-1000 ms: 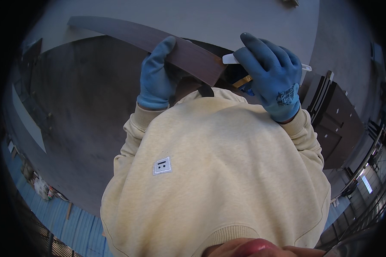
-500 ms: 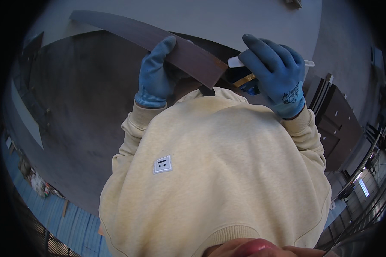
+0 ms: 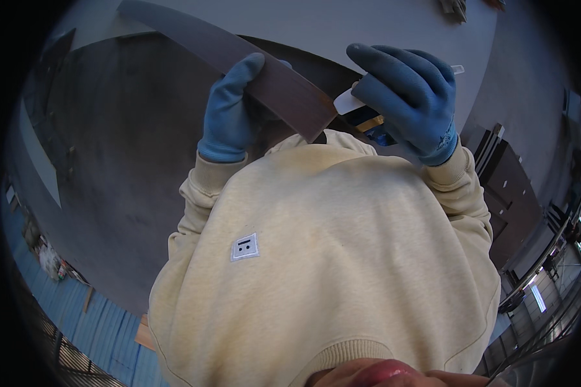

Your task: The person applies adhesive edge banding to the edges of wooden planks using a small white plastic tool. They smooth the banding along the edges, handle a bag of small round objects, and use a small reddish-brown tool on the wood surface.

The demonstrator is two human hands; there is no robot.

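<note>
Head view: dark brown strip (image 3: 239,58) gripped by left hand (image 3: 229,113), fingers wrapped round; small white tool (image 3: 347,102) pinched at strip end by right hand (image 3: 410,103). Remaining strip judged unworked.

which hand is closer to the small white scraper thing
Right. The right hand holds the white scraper at the brown strip's end; the left hand grips the strip further along, apart from it.

Grey concrete floor (image 3: 110,193), pale wall (image 3: 368,26), stacked dark panels (image 3: 513,187) at right, blue corrugated sheeting (image 3: 103,329) lower left.
</note>
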